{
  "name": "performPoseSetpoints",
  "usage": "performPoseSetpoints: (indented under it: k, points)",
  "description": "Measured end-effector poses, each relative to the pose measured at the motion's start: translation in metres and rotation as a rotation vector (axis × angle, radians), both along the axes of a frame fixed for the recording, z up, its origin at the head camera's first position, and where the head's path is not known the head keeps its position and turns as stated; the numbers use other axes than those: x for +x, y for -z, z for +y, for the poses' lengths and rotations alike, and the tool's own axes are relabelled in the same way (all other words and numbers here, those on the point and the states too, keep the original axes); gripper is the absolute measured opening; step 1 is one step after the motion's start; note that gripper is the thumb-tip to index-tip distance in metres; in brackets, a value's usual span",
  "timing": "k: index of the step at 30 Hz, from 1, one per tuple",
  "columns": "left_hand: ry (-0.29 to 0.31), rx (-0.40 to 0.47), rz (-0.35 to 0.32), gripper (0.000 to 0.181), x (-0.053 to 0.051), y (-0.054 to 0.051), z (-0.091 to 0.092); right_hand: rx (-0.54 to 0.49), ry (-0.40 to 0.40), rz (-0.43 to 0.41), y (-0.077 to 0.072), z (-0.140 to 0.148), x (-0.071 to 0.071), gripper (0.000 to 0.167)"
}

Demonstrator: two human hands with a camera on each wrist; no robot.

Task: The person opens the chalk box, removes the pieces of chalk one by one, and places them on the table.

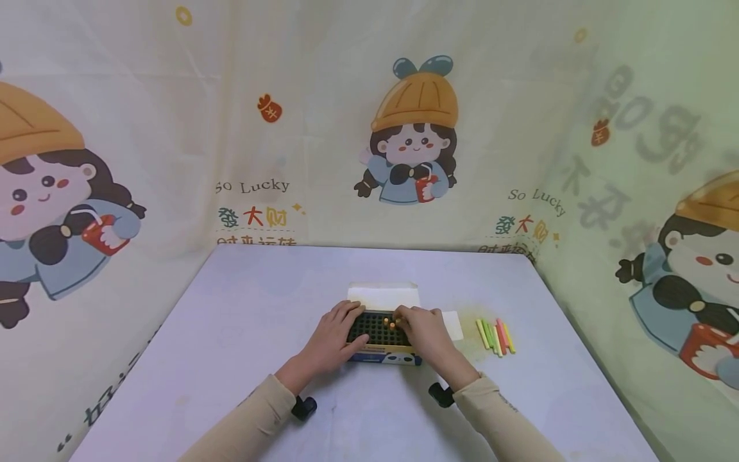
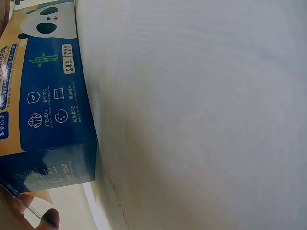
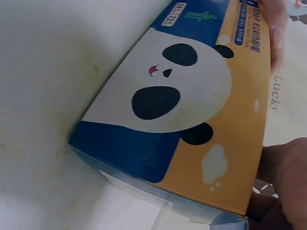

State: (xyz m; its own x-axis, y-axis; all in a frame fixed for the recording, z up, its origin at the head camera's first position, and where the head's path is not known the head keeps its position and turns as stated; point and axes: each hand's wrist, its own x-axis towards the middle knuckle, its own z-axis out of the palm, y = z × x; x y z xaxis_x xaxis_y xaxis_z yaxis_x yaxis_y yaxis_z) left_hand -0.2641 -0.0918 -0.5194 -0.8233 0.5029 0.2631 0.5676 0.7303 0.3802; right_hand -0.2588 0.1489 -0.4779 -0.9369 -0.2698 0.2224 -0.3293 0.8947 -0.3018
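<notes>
On the table stands an open chalk box (image 1: 383,357), blue and orange with a panda face (image 3: 168,91) on its front. Inside is a black holder (image 1: 369,332) with rows of round holes. A few orange chalk sticks (image 1: 392,325) poke up from its right half. My left hand (image 1: 331,337) grips the box's left side, thumb along the near edge and fingers toward the far corner. Over the right part of the holder, my right hand (image 1: 424,327) has its fingertips curled together at an orange chalk stick, mostly hidden by the fingers.
Several yellow, green and pink chalk sticks (image 1: 496,337) lie on the table right of the box. Yellowish dust surrounds them. The box's white lid flap (image 1: 383,295) extends backward, and a white side flap (image 1: 453,325) sticks out right. Printed cloth (image 1: 323,128) hangs behind the table.
</notes>
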Motion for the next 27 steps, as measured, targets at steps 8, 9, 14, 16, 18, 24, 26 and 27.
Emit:
performPoseSetpoints:
  k: [8, 9, 14, 16, 18, 24, 26, 27]
  points:
    - [-0.002, -0.004, -0.002, 0.069, -0.0001, -0.0019, -0.0007, 0.130, -0.015, 0.088, 0.0023, -0.0014, 0.0002, 0.007]
    - [-0.001, -0.002, 0.001, 0.069, -0.0002, -0.0020, -0.0007, 0.145, -0.016, 0.089, 0.0028, -0.0014, 0.0000, 0.007]
    - [-0.002, 0.000, 0.000, 0.069, 0.0001, -0.0001, -0.0011, 0.157, -0.032, 0.088, 0.0024, -0.0001, 0.0008, 0.012]
    - [-0.002, 0.005, 0.007, 0.068, 0.0002, 0.0011, -0.0011, 0.149, -0.046, 0.097, 0.0011, 0.0014, 0.0016, 0.012]
    - [0.002, 0.013, 0.029, 0.067, 0.0003, 0.0023, -0.0009, 0.128, -0.063, 0.125, -0.0005, 0.0030, 0.0018, 0.012]
    - [0.002, 0.006, 0.020, 0.068, -0.0001, 0.0030, -0.0016, 0.068, -0.074, 0.111, -0.0023, 0.0064, -0.0003, 0.018]
    - [-0.002, -0.007, 0.005, 0.069, -0.0002, 0.0019, -0.0018, 0.045, -0.071, 0.071, -0.0025, 0.0069, -0.0017, 0.019]
    - [-0.003, -0.010, 0.000, 0.069, -0.0002, 0.0013, -0.0020, 0.032, -0.068, 0.048, -0.0025, 0.0070, -0.0028, 0.019]
